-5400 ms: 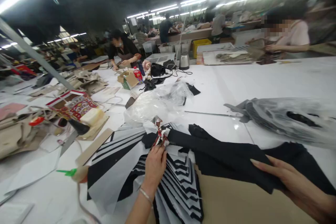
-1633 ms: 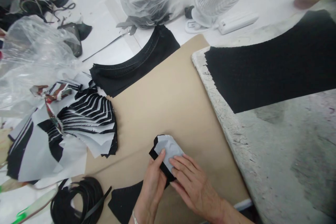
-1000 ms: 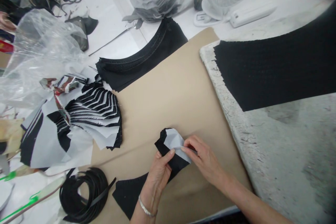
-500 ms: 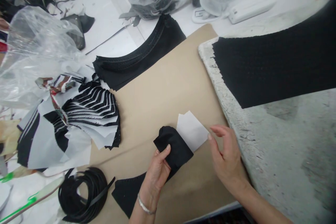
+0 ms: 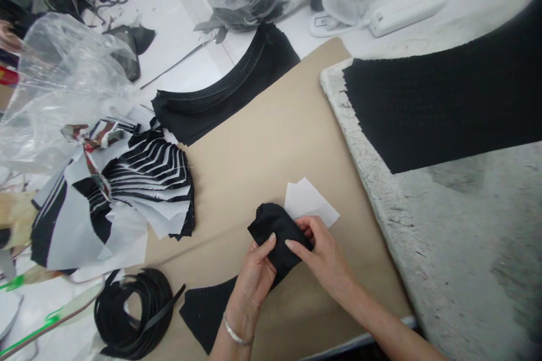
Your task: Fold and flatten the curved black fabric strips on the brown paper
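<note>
Head view: both hands, left hand [image 5: 254,276] and right hand [image 5: 324,254], pinch the black fabric piece [image 5: 277,231] between them.

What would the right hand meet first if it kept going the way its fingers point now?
The right hand points up and to the left, its fingers already on the black fabric piece that the left hand also grips. Beyond that lies bare brown paper, as far as the picture shows.

Bare forearms (no sleeves in view), a thin silver bangle [image 5: 235,336] on the left wrist.
</note>
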Demonstrator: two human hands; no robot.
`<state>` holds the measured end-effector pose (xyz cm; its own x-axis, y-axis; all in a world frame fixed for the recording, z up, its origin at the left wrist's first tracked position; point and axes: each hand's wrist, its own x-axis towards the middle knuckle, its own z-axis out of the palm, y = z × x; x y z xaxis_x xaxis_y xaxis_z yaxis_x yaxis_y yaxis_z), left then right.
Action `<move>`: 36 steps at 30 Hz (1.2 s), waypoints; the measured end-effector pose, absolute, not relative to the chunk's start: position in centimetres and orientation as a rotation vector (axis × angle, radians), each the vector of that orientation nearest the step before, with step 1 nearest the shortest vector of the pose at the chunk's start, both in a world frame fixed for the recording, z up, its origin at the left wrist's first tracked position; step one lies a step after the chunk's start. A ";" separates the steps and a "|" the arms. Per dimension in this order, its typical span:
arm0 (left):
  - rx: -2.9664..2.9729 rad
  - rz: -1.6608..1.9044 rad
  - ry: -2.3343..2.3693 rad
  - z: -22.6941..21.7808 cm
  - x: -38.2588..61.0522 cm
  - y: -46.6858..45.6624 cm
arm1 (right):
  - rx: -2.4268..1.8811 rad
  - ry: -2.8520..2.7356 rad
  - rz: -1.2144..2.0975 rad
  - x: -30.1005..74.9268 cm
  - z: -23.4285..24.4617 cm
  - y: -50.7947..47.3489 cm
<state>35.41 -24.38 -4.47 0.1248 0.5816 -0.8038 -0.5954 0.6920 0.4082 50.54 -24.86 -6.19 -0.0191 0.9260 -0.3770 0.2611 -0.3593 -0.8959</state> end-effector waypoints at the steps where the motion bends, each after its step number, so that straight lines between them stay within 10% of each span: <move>1: -0.017 0.857 1.169 -4.5 35.5 -24.4 | -1.645 -1.246 1.417 50.6 -6.1 -24.9; 36: -0.021 0.902 1.190 -4.4 35.8 -24.7 | -1.650 -1.294 1.413 50.8 -6.1 -24.6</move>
